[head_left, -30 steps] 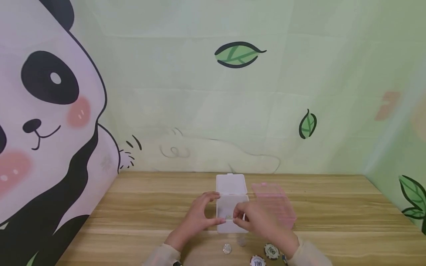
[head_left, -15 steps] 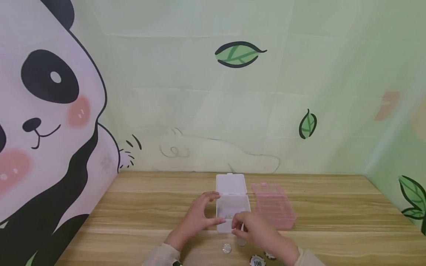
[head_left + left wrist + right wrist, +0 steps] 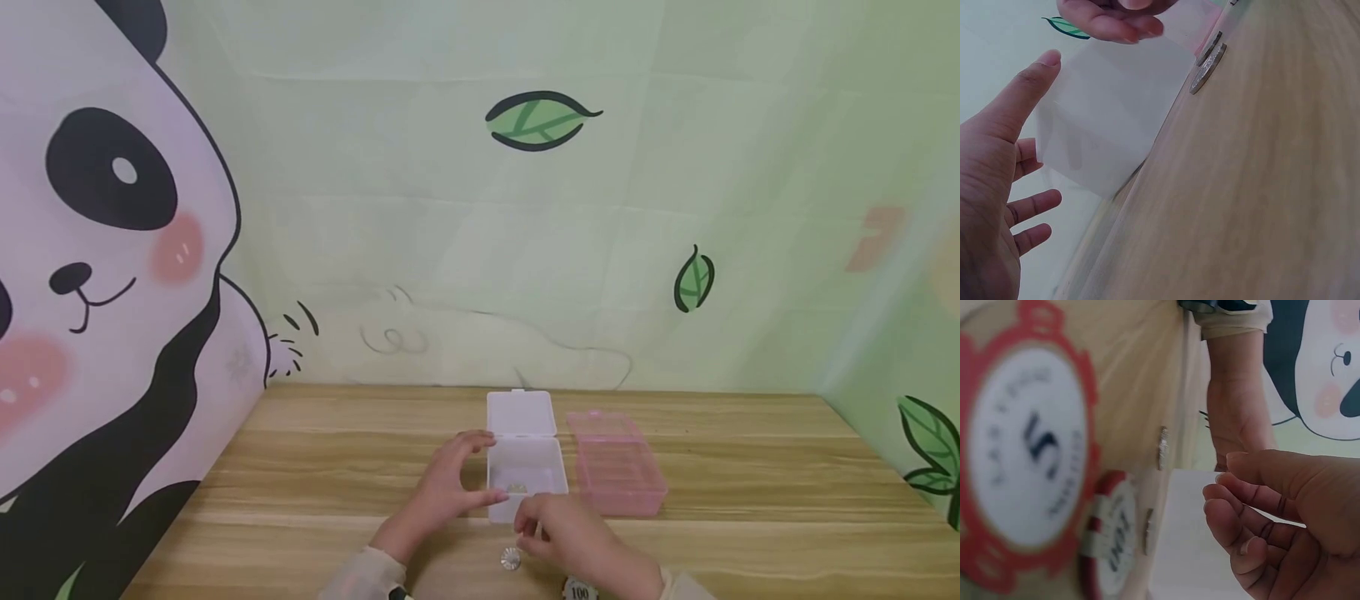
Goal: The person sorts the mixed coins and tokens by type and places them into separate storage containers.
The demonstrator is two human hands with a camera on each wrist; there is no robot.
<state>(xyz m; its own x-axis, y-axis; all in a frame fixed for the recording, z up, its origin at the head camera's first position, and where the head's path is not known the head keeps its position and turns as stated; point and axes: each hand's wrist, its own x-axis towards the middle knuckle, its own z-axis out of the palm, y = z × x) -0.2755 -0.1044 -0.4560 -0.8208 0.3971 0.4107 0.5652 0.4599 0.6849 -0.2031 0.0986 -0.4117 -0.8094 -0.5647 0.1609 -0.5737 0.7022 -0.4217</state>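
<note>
My left hand holds the opened white plastic box at its left side, thumb by the front rim and fingertips near the hinge. Through the box's front some small pale discs show faintly. Just in front of the box hovers my right hand, fingers loosely bent, with nothing visible between thumb and fingertips. Below it on the table lies a silver coin. A second coin shows in the right wrist view; from the head it is hidden behind my right hand.
A pink see-through box with its lid raised stands right of the white one. Poker chips lie at the front: a "100" chip and a red-edged "5" chip. The table ends at a printed cloth backdrop.
My right hand has come down and back from over the white box to the table in front of it, now covering one coin and a chip. My left hand stays in place.
</note>
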